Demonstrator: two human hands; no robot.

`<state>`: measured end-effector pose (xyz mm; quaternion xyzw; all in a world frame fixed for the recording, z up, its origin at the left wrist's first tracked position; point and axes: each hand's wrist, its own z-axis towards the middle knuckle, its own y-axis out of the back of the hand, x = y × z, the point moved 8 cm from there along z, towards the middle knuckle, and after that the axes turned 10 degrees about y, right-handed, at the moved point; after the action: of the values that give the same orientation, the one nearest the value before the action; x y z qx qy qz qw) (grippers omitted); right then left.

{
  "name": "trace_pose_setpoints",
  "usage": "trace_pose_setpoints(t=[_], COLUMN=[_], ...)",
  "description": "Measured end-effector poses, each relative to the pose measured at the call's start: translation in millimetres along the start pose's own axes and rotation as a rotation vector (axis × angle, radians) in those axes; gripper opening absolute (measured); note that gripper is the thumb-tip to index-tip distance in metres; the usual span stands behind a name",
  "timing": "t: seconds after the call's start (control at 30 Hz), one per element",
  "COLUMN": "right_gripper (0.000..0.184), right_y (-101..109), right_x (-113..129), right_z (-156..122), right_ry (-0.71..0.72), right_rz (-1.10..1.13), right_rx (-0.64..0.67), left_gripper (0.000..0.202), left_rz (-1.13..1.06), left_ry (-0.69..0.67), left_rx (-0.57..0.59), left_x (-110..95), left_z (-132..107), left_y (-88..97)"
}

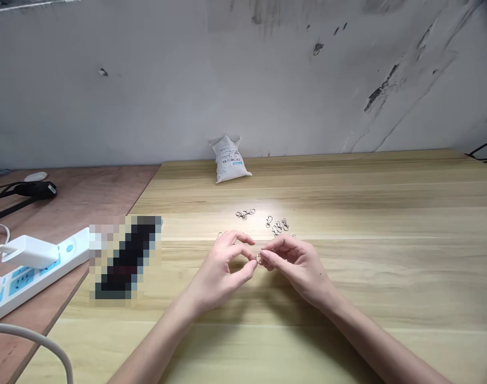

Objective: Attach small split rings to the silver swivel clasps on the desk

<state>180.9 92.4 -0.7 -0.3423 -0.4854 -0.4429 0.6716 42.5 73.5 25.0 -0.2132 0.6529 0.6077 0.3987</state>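
A small metal ring point(258, 259) is pinched between my two hands above the wooden table. Thumb and index finger of my left hand point(223, 266) close on its left edge, while the other fingers are spread. My right hand point(301, 266) grips the ring's right side with thumb and fingertips; anything else inside those fingers is hidden. Just beyond the hands lie several silver lobster clasps point(278, 226), with another small cluster of clasps point(245, 214) to their left. Part of a further metal piece point(220, 234) shows behind my left hand.
A white printed packet point(230, 160) stands at the back near the wall. On the left are a pixelated dark object point(127, 258), a white power strip point(77, 250) with a plugged-in charger point(31, 252), a grey cable point(39, 336) and a black strap-like item point(35, 189).
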Motion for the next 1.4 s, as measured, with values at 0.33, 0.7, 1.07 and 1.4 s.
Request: trace_pose_setpoints(t=[0.33, 0.7, 1.07, 1.4], right_gripper=[0.018, 0.020, 0.023, 0.015], right_y=[-3.9, -5.8, -11.2, -22.2], right_x=[-14.6, 5.3, -13.8, -19.7], right_z=[0.6, 0.0, -5.2, -21.0], right_ry=[-0.139, 0.032, -0.224, -0.560], right_rz=[0.203, -0.182, 0.214, 0.577], right_rx=[0.021, 0.098, 0.255, 0.342], left_gripper=[0.012, 0.013, 0.011, 0.022], left_rz=[0.236, -0.167, -0.054, 0.194], left_ry=[-0.245, 0.049, -0.040, -0.449], left_rx=[-0.235, -0.149, -0.078, -0.198], left_x=[-18.0, -1.8, -6.1, -33.2], left_z=[-4.5, 0.5, -0.5, -13.1], left_y=[11.5, 6.7, 8.7, 7.7])
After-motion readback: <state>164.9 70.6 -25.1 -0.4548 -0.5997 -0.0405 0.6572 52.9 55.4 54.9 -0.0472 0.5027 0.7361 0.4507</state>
